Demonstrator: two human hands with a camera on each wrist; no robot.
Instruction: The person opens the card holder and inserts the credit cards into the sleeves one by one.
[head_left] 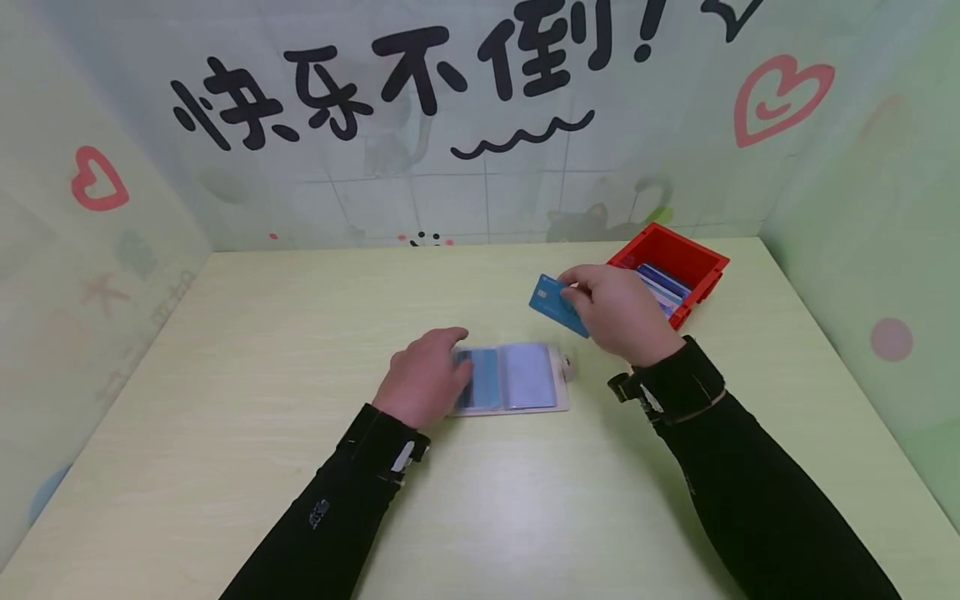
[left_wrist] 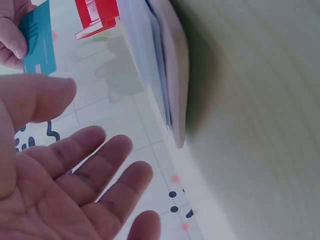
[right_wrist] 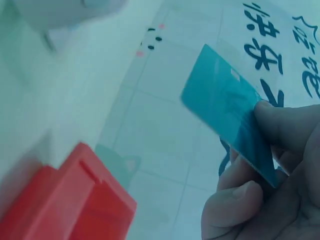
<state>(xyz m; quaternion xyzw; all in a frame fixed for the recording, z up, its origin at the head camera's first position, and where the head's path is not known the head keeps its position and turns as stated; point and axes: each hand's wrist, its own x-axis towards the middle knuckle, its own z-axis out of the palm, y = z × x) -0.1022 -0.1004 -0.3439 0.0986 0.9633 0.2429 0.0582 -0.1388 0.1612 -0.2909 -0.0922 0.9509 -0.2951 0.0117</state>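
Observation:
A blue bank card (head_left: 558, 305) is pinched between the thumb and fingers of my right hand (head_left: 624, 310), above the table just left of the red bin. The right wrist view shows the card (right_wrist: 227, 112) up close, gripped along one edge. My left hand (head_left: 423, 377) is over the left side of an open card holder (head_left: 561, 392) with clear sleeves, and hides part of it. A blue card (head_left: 486, 379) shows in the left sleeve; the right sleeve (head_left: 528, 375) looks pale. In the left wrist view the left fingers (left_wrist: 117, 150) are spread, with nothing between them.
A red bin (head_left: 693, 262) at the back right holds several cards (head_left: 663, 287) and stands beside my right hand. The pale wooden table (head_left: 262, 375) meets printed panels at the back (head_left: 450, 208) and on both sides.

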